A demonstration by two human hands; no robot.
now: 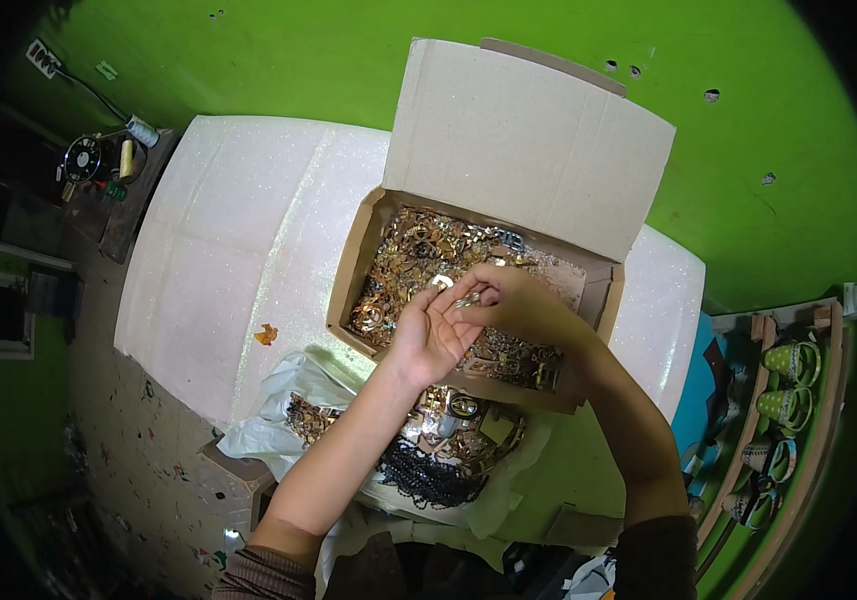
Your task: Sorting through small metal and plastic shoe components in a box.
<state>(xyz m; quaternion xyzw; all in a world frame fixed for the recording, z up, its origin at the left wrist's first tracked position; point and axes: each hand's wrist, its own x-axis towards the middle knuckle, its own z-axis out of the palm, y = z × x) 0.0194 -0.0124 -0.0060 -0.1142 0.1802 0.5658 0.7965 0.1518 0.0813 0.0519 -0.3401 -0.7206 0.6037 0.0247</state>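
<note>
Over an open cardboard box (343, 300) my left hand (431, 338) is turned palm up, its fingers stretched out and the palm bare. Against its fingertips my right hand (516, 303) comes down with fingers pinched together. A small shiny metal piece (466, 300) shows between the right fingers; its exact kind is too small to make out. Beneath both hands the box is full of loose gold, silver and dark metal ornaments (413, 240), some shaped like buckles. The hands and forearms hide part of this heap.
Nearer me, a pale plastic bag (283, 395) lies spread with more metal ornaments and a black beaded bunch (428, 475). The box stands on a white glittery tabletop (218, 220) with an orange scrap (266, 334). Shoes (788, 405) sit on a wooden rack (810, 470) at right.
</note>
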